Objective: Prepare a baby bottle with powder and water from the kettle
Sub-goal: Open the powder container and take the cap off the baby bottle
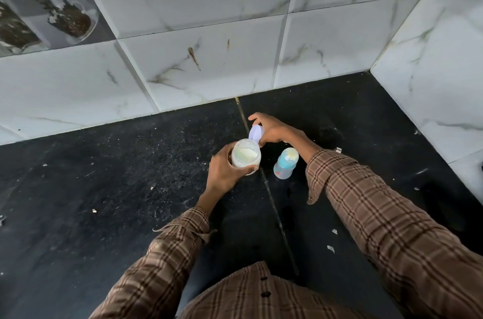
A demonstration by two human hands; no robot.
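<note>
Two hands are seen at the centre of the frame above a dark counter [104, 175]. Left of centre, an open powder jar [246, 157] with pale powder inside is clasped by the left hand [224, 172], fingers wrapped round its side. Just above it, a lilac lid [255, 133] is pinched, tilted, by the right hand [270, 129]. Slightly right, the baby bottle [286, 163] is stood upright on the counter, untouched, below white marbled wall tiles [209, 31].
</note>
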